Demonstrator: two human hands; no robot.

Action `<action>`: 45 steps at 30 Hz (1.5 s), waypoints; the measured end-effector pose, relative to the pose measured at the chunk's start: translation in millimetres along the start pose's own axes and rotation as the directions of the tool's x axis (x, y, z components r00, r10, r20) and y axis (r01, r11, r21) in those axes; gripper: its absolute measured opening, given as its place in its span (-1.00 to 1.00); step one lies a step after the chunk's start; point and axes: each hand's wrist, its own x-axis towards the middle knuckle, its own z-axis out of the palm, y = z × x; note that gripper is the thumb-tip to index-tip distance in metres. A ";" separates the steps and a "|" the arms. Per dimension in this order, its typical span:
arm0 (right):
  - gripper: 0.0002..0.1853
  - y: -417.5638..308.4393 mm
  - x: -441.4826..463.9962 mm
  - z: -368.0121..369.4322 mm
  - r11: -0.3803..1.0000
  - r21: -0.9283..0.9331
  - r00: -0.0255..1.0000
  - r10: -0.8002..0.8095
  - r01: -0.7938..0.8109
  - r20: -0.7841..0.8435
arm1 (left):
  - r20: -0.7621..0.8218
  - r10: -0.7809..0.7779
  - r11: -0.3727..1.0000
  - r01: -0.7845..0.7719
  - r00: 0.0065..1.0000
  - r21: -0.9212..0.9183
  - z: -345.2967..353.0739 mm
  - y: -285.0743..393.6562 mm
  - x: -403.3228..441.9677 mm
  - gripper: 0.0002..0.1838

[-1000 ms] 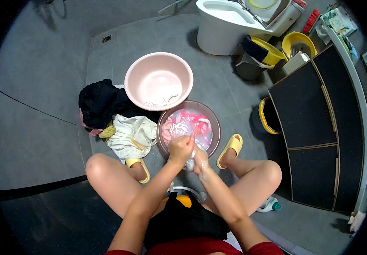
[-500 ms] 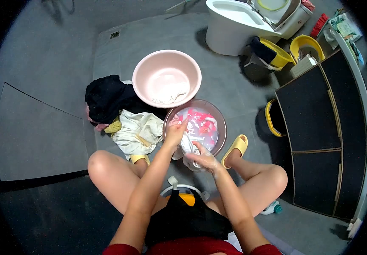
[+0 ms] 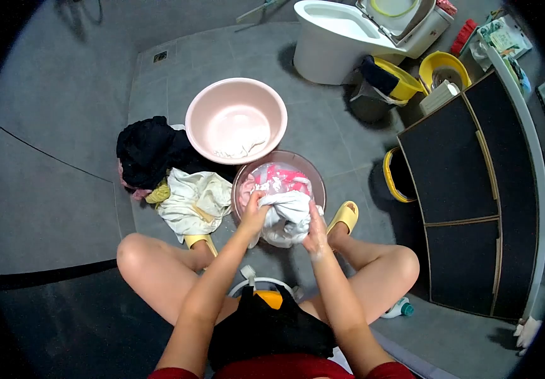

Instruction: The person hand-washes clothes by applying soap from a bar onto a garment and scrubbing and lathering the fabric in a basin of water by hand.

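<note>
White, wet cloth (image 3: 287, 211) hangs bunched between the two hands, over the near part of the mauve basin (image 3: 320, 189). I find the left hand (image 3: 253, 216) closed on the cloth's left edge, its fingers pinched narrow. I record the right hand (image 3: 315, 232) holding the opposite edge, thumb and fingers pointing away from the body; how tightly they press I cannot tell from my view. The hands stand apart, the cloth slack and folded between them, its lower folds hanging at the basin's near rim.

Inside the mauve basin I note pink-and-white fabric (image 3: 292, 179) in cloudy, sudsy water. Just beyond it, to the left, sits a larger pale pink basin (image 3: 222, 120), with a small white item (image 3: 242, 150) on its bottom; I cannot identify that item.

Left of the basins I log a heap on the grey tiles: black clothing (image 3: 148, 151), a cream cloth (image 3: 190, 199) nearer the body and a yellow piece (image 3: 159, 194) beside it. Yellow slippers (image 3: 345, 216) are on both feet, flanking the mauve basin. Farther out I observe a white toilet (image 3: 323, 58) and, at right, a dark cabinet (image 3: 452, 161).
</note>
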 end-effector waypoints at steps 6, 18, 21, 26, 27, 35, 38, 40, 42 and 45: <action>-0.70 44.9 48.6 -94.6 0.992 0.125 0.904 -0.034 -0.021 0.425 | 0.301 0.377 0.764 -0.478 0.876 0.434 62.3 63.7 -57.3 -0.74; -0.54 39.9 -5.0 -5.0 0.926 -0.377 0.988 -0.064 0.007 -0.139 | 0.035 0.417 0.725 -0.356 0.908 0.590 53.5 36.3 -34.8 -0.78; -0.58 41.6 -6.3 1.0 0.892 -0.442 0.972 -0.008 -0.098 -0.233 | -0.181 0.006 0.879 0.081 0.983 0.470 32.1 24.3 -8.3 -0.70; -0.59 16.3 -15.1 27.4 0.930 -0.318 0.983 0.165 -0.183 -0.085 | 0.358 -0.325 0.879 0.420 0.875 -0.227 11.9 22.3 4.2 -0.68; -0.59 11.6 -17.3 31.5 0.941 -0.260 0.976 0.213 -0.217 -0.044 | 0.297 -0.333 0.881 0.408 0.895 -0.240 9.7 21.3 4.9 -0.70; -0.69 22.8 -2.4 7.9 0.945 -0.305 0.987 0.078 -0.118 -0.140 | -0.341 0.138 0.982 -0.085 0.930 0.167 27.3 58.0 -15.0 -0.81; -0.69 26.0 18.1 -34.2 0.953 -0.297 0.995 0.026 -0.055 -0.101 | 0.149 0.588 0.623 -0.563 0.795 0.543 50.8 49.7 -46.9 -0.86; -0.67 32.9 9.0 -20.2 0.895 -0.428 0.961 0.002 -0.125 -0.276 | 0.235 0.688 0.522 -0.692 0.687 0.499 60.0 57.0 -53.8 -0.80; -0.66 49.2 -9.7 8.0 0.909 -0.395 0.939 -0.008 -0.137 -0.344 | 0.128 0.624 0.500 -0.520 0.771 0.692 49.9 47.3 -39.2 -0.76; -0.76 52.7 -17.8 8.9 0.922 -0.352 0.956 0.057 -0.162 -0.289 | -0.004 0.496 0.510 -0.287 0.869 0.811 36.6 42.9 -15.0 -0.75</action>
